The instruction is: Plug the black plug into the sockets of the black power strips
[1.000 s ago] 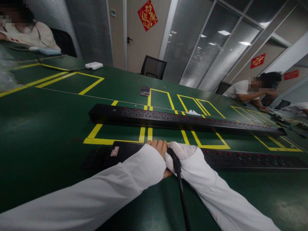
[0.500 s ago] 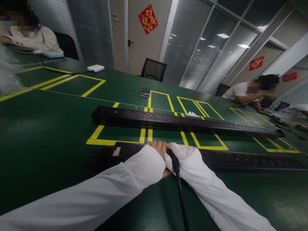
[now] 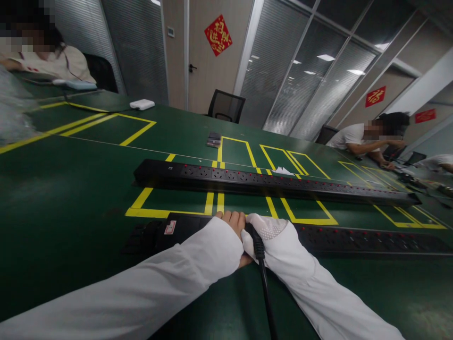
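A long black power strip [image 3: 368, 241] with red-marked sockets lies nearest me on the green table. My left hand [image 3: 234, 224], bare below a white sleeve, wraps over this strip, with fingers on its far side and the thumb on the near side. Right beside it, my right hand [image 3: 264, 229], in a white dotted glove, is closed around a black plug [image 3: 255, 236] at the strip. The plug's cable [image 3: 267, 293] runs down toward me. Its front end is hidden by my hands. A sticker [image 3: 170, 227] marks the strip's left part.
A second long black power strip [image 3: 247, 178] lies farther back across yellow tape outlines. Behind it are a small dark stack [image 3: 213, 139], crumpled white paper [image 3: 282, 171] and a white box [image 3: 142, 104]. People sit at far left and far right; clear plastic [image 3: 16, 111] lies left.
The whole view has shifted slightly, with the table scene a little lower in the picture. Both hands keep their grip at the same place on the strip.
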{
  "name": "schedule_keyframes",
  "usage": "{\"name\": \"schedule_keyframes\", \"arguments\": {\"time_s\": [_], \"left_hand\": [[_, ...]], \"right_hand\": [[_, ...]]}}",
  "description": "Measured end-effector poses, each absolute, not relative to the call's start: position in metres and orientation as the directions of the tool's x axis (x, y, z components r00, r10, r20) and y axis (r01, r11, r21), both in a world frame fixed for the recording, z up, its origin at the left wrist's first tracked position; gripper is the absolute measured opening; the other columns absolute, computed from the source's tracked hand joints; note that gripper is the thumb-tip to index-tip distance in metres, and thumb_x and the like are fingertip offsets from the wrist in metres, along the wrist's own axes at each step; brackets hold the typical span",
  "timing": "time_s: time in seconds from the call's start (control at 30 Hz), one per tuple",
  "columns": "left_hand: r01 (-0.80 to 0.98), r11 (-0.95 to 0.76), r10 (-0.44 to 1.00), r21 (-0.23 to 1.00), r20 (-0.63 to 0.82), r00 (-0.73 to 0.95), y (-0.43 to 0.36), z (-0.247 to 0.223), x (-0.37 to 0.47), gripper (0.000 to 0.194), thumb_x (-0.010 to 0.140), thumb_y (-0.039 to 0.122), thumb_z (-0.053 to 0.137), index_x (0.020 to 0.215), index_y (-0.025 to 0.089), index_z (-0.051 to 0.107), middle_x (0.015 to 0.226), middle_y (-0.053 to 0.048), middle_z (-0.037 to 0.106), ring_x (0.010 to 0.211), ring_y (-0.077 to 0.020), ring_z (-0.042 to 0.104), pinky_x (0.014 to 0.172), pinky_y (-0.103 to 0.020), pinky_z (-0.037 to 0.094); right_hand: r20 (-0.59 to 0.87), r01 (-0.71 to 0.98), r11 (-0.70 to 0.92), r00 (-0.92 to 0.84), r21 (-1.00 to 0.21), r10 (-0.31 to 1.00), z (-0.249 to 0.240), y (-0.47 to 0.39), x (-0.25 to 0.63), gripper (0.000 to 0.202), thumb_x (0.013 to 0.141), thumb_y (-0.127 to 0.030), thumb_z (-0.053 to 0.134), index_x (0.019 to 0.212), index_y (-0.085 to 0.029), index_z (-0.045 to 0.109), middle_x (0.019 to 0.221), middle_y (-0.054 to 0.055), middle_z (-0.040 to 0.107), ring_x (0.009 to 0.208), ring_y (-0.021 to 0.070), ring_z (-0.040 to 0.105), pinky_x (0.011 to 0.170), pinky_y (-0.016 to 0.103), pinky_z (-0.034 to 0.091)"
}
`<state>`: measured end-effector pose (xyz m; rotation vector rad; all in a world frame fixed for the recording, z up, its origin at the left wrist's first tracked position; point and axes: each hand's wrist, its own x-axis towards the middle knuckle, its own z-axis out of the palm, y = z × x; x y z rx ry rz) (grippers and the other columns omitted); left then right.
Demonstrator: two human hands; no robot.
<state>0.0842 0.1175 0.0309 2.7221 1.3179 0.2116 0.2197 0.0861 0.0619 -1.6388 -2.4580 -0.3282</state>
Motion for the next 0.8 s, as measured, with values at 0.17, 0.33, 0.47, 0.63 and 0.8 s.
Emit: {"name": "schedule_keyframes", "arguments": {"time_s": [0.17, 0.33, 0.47, 0.63, 0.8], "left_hand": [[0.791, -0.596, 0.803, 0.139, 0.119, 0.584, 0.117, 0.027, 0.087, 0.049, 0.079, 0.032, 0.044, 0.119, 0.004, 0.047, 0.099, -0.016, 0.058, 0.087, -0.0281, 0.051, 0.078, -0.04, 0.035], [0.788, -0.603, 0.798, 0.128, 0.11, 0.593, 0.118, 0.026, 0.087, 0.051, 0.077, 0.036, 0.047, 0.118, 0.005, 0.048, 0.098, -0.016, 0.057, 0.085, -0.0282, 0.051, 0.075, -0.04, 0.036], [0.768, -0.619, 0.784, 0.165, 0.06, 0.618, 0.119, 0.032, 0.084, 0.078, 0.062, 0.05, 0.058, 0.122, 0.002, 0.044, 0.104, -0.017, 0.055, 0.088, -0.0295, 0.05, 0.08, -0.042, 0.036], [0.766, -0.616, 0.784, 0.185, 0.042, 0.62, 0.117, 0.036, 0.082, 0.08, 0.063, 0.051, 0.056, 0.124, 0.001, 0.043, 0.106, -0.018, 0.055, 0.09, -0.0297, 0.05, 0.084, -0.043, 0.035], [0.738, -0.657, 0.754, 0.151, 0.107, 0.649, 0.115, 0.035, 0.08, 0.077, 0.068, 0.052, 0.051, 0.124, 0.001, 0.042, 0.105, -0.018, 0.055, 0.092, -0.0311, 0.049, 0.082, -0.042, 0.035]], "right_hand": [[0.259, 0.924, 0.375, -0.382, 0.076, 0.887, 0.062, 0.085, 0.219, 0.033, 0.083, -0.042, 0.038, 0.1, -0.02, 0.055, 0.072, 0.001, 0.062, 0.061, 0.0119, 0.056, 0.056, 0.023, 0.03], [0.269, 0.924, 0.374, -0.38, 0.077, 0.885, 0.062, 0.085, 0.219, 0.032, 0.084, -0.042, 0.036, 0.099, -0.02, 0.055, 0.071, 0.0, 0.062, 0.059, 0.0117, 0.055, 0.054, 0.023, 0.029], [0.273, 0.921, 0.382, -0.389, 0.079, 0.88, 0.063, 0.085, 0.218, 0.033, 0.084, -0.042, 0.035, 0.098, -0.02, 0.055, 0.071, 0.001, 0.063, 0.06, 0.012, 0.056, 0.055, 0.023, 0.029], [0.277, 0.924, 0.373, -0.381, 0.083, 0.882, 0.063, 0.084, 0.218, 0.034, 0.086, -0.043, 0.032, 0.098, -0.021, 0.055, 0.07, 0.0, 0.062, 0.058, 0.0112, 0.054, 0.055, 0.023, 0.028], [0.267, 0.924, 0.374, -0.381, 0.079, 0.885, 0.058, 0.087, 0.221, 0.032, 0.085, -0.041, 0.036, 0.097, -0.02, 0.056, 0.069, 0.001, 0.061, 0.057, 0.0115, 0.053, 0.054, 0.024, 0.026]]}}
